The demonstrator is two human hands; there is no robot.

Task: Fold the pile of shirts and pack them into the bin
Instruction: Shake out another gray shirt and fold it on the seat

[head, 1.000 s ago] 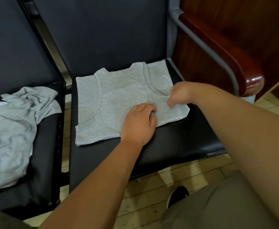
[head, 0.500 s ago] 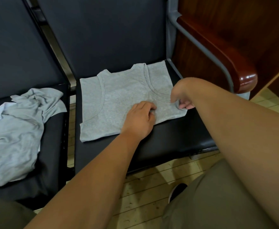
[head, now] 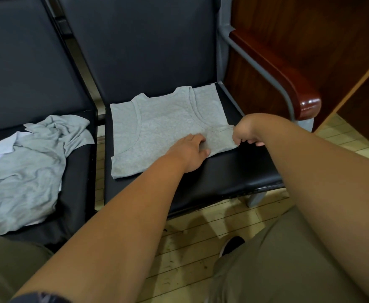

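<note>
Grey tank top point(head: 164, 132) lay flat on the black chair seat point(head: 223, 176), left hand point(head: 188, 154) pressed on its near edge, right hand point(head: 244, 133) pinched its right corner, crumpled shirt pile point(head: 26, 167) lay left of that seat.

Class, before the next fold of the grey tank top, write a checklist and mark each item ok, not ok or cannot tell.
1. The grey tank top lies flat on the black chair seat: ok.
2. The left hand presses it down: ok.
3. The right hand pinches its right edge: ok.
4. The crumpled pile of shirts lies apart, on the neighbouring seat: ok.
5. Bin ready: cannot tell, none in view.
</note>
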